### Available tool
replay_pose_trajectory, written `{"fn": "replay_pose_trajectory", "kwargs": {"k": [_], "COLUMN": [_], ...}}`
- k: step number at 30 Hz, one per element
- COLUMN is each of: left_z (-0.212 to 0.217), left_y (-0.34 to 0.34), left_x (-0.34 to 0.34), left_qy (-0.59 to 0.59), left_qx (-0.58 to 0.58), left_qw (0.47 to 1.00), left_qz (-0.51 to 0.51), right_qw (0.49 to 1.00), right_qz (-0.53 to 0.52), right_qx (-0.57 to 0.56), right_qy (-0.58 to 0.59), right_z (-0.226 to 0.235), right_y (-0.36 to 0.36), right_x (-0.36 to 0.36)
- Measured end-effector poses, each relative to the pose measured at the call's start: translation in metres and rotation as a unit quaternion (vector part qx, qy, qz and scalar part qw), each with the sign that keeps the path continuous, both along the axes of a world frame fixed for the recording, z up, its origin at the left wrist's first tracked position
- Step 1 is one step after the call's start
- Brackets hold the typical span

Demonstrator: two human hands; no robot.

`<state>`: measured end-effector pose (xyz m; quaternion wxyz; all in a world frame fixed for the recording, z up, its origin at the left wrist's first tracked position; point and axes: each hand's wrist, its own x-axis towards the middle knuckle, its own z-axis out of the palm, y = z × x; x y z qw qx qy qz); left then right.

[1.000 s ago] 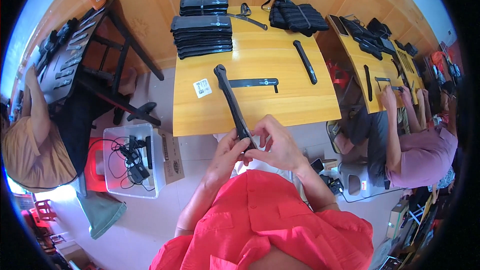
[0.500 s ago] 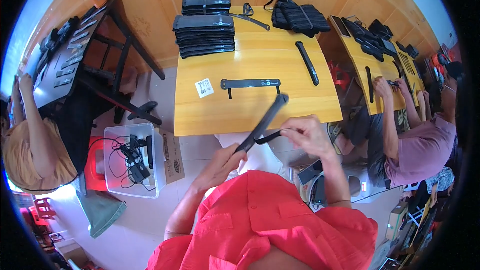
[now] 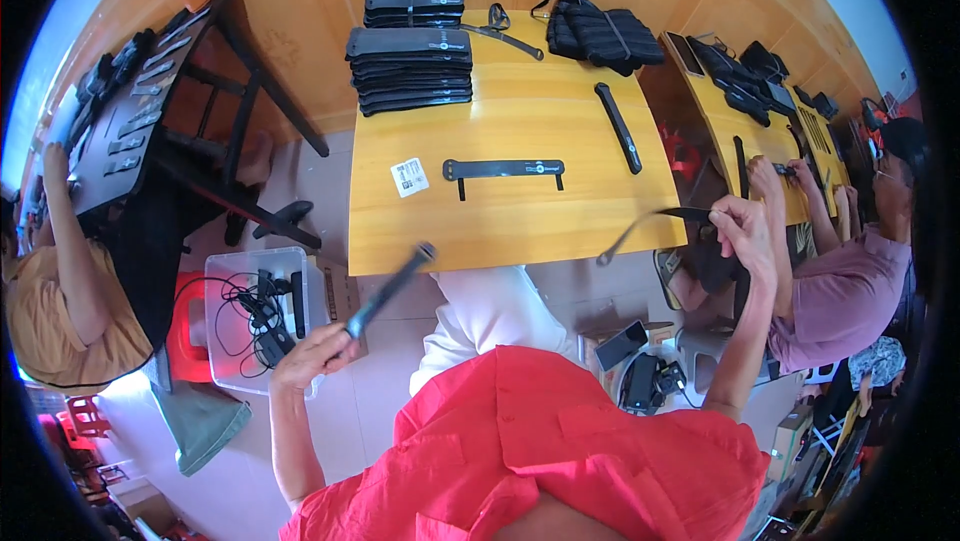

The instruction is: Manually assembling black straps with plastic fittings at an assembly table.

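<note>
My left hand (image 3: 312, 353), out past the table's near left side, is closed round the lower end of a black strap (image 3: 388, 291), which points up and to the right. To the right, beyond the table's near corner, my right hand (image 3: 745, 233) pinches a thin dark band (image 3: 640, 228). The band's loose end curves down to the left over the table's front edge. The two pieces are well apart. Between them a flat black strap (image 3: 505, 169) with two short tabs lies on the table, beside a white label card (image 3: 409, 178).
Black strap stacks (image 3: 410, 71) stand on the yellow table (image 3: 430, 231). A tied black bundle (image 3: 600, 33) and another strap (image 3: 617, 129) lie right. Down left is a clear bin (image 3: 312, 291) of cables. Co-workers sit either side; one person's hand (image 3: 765, 178) is close to mine.
My hands have moved apart: the left went down and left with the strap, the right went up and right with the band. The band has come away from the strap.
</note>
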<state>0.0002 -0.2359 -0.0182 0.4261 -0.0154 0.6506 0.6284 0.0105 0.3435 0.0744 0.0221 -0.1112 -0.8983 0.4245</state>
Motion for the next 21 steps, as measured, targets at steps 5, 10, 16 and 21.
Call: {"fn": "replay_pose_trajectory", "kwargs": {"k": [5,10,16,21], "left_z": [-0.018,-0.026,-0.072,-0.076], "left_y": [0.031,0.081,0.112,0.123], "left_x": [-0.016,-0.053,-0.085,-0.082], "left_qy": [0.109,0.103,0.202,0.392], "left_qx": [-0.013,0.023,-0.104,-0.374], "left_qw": [0.979,0.946,0.916,0.797], "left_qz": [0.174,0.306,0.331,0.268], "right_qw": [0.996,0.99,0.986,0.982], "right_qz": [0.053,0.134,0.155,0.163], "right_qx": [-0.036,0.027,0.058,0.071], "right_qy": [-0.07,-0.029,0.001,0.058], "right_z": [0.008,0.011,0.013,0.002], "right_y": [-0.033,-0.06,-0.071,-0.068], "right_x": [-0.006,-0.009,0.002,0.006]}}
